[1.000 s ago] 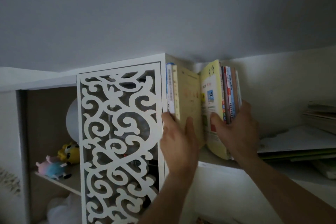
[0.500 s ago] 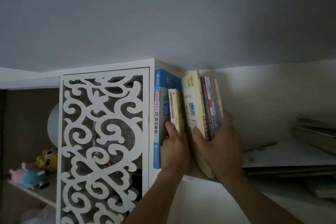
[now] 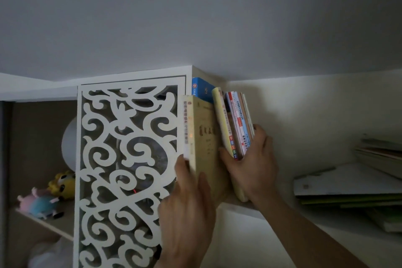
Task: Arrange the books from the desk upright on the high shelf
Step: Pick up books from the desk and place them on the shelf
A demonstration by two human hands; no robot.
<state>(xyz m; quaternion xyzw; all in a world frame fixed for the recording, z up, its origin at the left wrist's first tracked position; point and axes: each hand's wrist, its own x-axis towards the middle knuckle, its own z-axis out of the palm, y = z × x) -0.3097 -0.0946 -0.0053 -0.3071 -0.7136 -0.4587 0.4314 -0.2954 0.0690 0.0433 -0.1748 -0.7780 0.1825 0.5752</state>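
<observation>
Cream book [image 3: 205, 137]: stood upright at the front edge of the high shelf [image 3: 237, 208], drawn partly out past that edge so its spine overlapped the lattice door; one book.
Left hand [image 3: 187, 204]: grasped the cream book low down, thumb on the cover side, fingers on the spine side.
Blue book [image 3: 201, 91]: one, upright against the cabinet's side wall behind the cream book, only its top corner visible.
Upright row [image 3: 236, 124]: one yellow-spined book [image 3: 221, 119] leaning left, plus several thin books pressed together on its right; I could not count the thin ones surely.
Right hand [image 3: 252, 167]: grasped the row near its foot, thumb on the yellow spine, fingers wrapped round the far side.
Gap: a narrow wedge lay open between the cream book and the yellow-spined book, wider at the bottom.
Open room: bare shelf stretched right of the row toward the flat stacks [image 3: 352, 193].
Flat stacks: papers and books lying flat, well apart from the row; number unclear.
Lattice door [image 3: 128, 169]: white, scroll-cut, just left of the cream book.
Plush toys [image 3: 47, 196]: two, on a lower shelf to the left.
</observation>
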